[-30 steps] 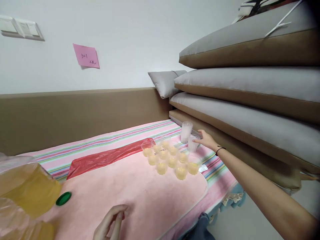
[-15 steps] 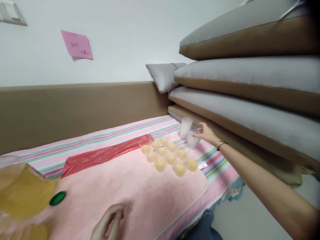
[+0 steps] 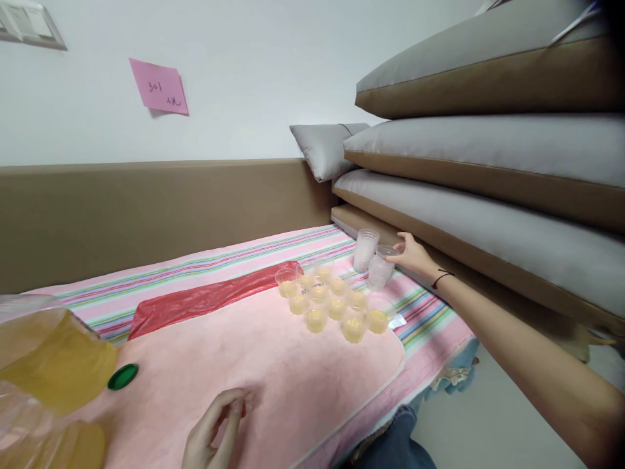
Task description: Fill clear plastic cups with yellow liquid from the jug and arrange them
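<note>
At the far right of the pink mat (image 3: 205, 352), my right hand (image 3: 413, 255) pinches the rim of a leaning stack of clear plastic cups (image 3: 379, 272). A second stack of clear cups (image 3: 365, 251) stands upright just behind it. My left hand (image 3: 217, 426) rests on the mat near the front, fingers curled in toward the thumb, with nothing visible in them. Left of the right hand stand several clear cups of pale yellow liquid (image 3: 317, 318) in a close group. A large clear jug of yellow liquid (image 3: 63, 365) lies or leans at the left, beside a green cap (image 3: 123, 376).
A red plastic bag (image 3: 209, 296) stretches behind the mat on the striped cloth (image 3: 195, 264). Large stacked grey and brown cushions (image 3: 463, 195) rise close behind my right hand. A small grey pillow (image 3: 322, 150) sits in the corner. A pink note (image 3: 159, 86) is on the wall.
The whole view has shifted slightly, moving things a little to the right. My right hand stays at the front cup stack, which now leans more. The left hand keeps its curled pose.
</note>
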A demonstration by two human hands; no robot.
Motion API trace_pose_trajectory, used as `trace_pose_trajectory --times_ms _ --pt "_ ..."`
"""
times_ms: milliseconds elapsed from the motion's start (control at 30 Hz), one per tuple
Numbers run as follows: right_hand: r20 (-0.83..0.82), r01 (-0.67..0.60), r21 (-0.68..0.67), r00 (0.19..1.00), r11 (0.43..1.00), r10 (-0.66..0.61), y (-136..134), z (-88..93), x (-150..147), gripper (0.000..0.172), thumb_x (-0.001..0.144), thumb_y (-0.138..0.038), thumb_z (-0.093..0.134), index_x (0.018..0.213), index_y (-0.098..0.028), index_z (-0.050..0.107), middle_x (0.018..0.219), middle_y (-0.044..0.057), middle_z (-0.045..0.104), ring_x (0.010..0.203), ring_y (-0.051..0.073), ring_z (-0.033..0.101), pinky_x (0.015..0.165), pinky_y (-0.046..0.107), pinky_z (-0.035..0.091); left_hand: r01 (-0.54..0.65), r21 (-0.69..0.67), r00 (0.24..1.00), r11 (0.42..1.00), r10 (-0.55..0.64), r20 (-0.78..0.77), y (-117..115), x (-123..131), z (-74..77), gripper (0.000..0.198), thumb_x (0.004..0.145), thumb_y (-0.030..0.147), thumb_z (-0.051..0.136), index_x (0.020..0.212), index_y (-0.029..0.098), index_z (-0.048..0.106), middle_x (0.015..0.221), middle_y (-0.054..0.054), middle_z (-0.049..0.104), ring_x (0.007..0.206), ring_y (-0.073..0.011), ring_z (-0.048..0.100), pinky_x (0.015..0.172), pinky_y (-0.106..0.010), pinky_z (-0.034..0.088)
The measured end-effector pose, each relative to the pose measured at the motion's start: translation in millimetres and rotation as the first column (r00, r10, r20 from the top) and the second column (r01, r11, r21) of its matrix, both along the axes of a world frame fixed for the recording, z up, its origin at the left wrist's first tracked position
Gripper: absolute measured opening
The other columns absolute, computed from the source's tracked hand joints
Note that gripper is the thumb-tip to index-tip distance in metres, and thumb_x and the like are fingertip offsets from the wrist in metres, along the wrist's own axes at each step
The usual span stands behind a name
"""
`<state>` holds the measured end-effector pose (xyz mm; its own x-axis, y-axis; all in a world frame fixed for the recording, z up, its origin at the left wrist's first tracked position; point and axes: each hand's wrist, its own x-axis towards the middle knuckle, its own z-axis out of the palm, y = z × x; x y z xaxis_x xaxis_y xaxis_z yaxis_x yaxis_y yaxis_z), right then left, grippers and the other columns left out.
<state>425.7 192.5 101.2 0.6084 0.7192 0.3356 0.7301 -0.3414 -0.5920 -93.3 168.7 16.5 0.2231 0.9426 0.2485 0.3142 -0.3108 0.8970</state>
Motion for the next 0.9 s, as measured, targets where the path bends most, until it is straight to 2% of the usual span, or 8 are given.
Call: trace_pose_trajectory --times_ms 133,233,333,400,500,633,733,900 --pt "0.03 -0.019 0.045 0.999 0.999 0.018 -7.4 28.1 -4.7 0.093 0.06 -0.044 0.076 0.138 -0.016 0.035 0.111 0.012 0.068 0.098 0.029 0.065 0.086 0.041 0.05 0.048 0.031 0.998 0.998 -0.047 -0.033 2.2 -1.8 -1.0 0.03 0.08 0.05 0.059 0.085 0.022 0.068 0.079 -0.004 0.069 0.076 -0.0198 0.067 0.071 -0.024 0.055" --pt "0.057 -0.073 0.091 0.996 0.993 0.068 -16.0 55.1 -20.3 0.096 0.06 -0.044 0.078 0.14 -0.015 0.033 0.112 0.012 0.066 0.101 0.029 0.064 0.087 0.04 0.05 0.044 0.048 0.999 0.998 -0.043 -0.02 3.0 -2.6 0.6 0.029 0.082 0.048 0.058 0.086 0.021 0.068 0.08 -0.004 0.069 0.077 -0.0194 0.067 0.072 -0.024 0.055" --pt "0.089 -0.234 0.141 0.971 0.962 0.223 -25.8 75.1 -54.9 0.094 0.061 -0.041 0.078 0.14 -0.019 0.032 0.112 0.011 0.066 0.106 0.029 0.062 0.089 0.04 0.05 0.032 0.059 0.999 0.998 -0.033 0.02 2.4 -3.2 4.0 0.028 0.082 0.047 0.057 0.085 0.02 0.067 0.079 -0.004 0.069 0.076 -0.0193 0.066 0.071 -0.026 0.054" --pt "0.098 -0.383 0.142 0.923 0.913 0.372 -32.2 78.7 -88.9 0.092 0.062 -0.04 0.078 0.14 -0.023 0.032 0.113 0.01 0.065 0.11 0.029 0.061 0.087 0.04 0.051 0.011 0.064 0.998 0.998 -0.015 0.064 1.8 -4.4 6.3 0.028 0.083 0.045 0.056 0.085 0.02 0.067 0.08 -0.004 0.069 0.076 -0.019 0.066 0.071 -0.027 0.053" --pt "0.047 -0.59 0.125 0.807 0.798 0.589 -41.4 67.8 -149.5 0.092 0.063 -0.037 0.079 0.14 -0.027 0.03 0.116 0.009 0.065 0.115 0.029 0.059 0.088 0.041 0.051 -0.034 0.051 0.983 0.998 0.024 0.182 1.4 -7.8 8.1 0.024 0.082 0.041 0.059 0.085 0.019 0.066 0.079 -0.004 0.069 0.075 -0.018 0.064 0.07 -0.028 0.052" --pt "-0.136 -0.75 0.13 0.634 0.649 0.761 -52.4 34.2 -225.2 0.094 0.063 -0.028 0.08 0.141 -0.031 0.028 0.122 0.009 0.062 0.114 0.027 0.059 0.089 0.041 0.051 -0.099 0.038 0.957 0.994 0.084 0.277 2.2 -14.1 7.4 0.022 0.081 0.038 0.059 0.088 0.018 0.064 0.084 -0.005 0.07 0.07 -0.0152 0.062 0.067 -0.027 0.051" --pt "-0.226 -0.768 0.126 0.594 0.628 0.772 -57.1 7.3 -263.1 0.09 0.062 -0.023 0.08 0.138 -0.029 0.032 0.12 0.01 0.063 0.112 0.026 0.061 0.088 0.041 0.05 -0.123 0.025 0.941 0.992 0.108 0.32 2.8 -18.7 6.2 0.022 0.081 0.037 0.057 0.089 0.017 0.062 0.086 -0.006 0.07 0.071 -0.0154 0.064 0.067 -0.028 0.052" --pt "-0.312 -0.743 0.095 0.61 0.663 0.728 -60.6 -23.4 -291.6 0.087 0.061 -0.021 0.079 0.134 -0.027 0.032 0.119 0.012 0.065 0.113 0.025 0.061 0.088 0.042 0.049 -0.12 0.008 0.923 0.993 0.108 0.369 2.3 -27.0 5.4 0.021 0.08 0.035 0.057 0.089 0.017 0.061 0.087 -0.006 0.069 0.071 -0.0149 0.065 0.066 -0.028 0.053"
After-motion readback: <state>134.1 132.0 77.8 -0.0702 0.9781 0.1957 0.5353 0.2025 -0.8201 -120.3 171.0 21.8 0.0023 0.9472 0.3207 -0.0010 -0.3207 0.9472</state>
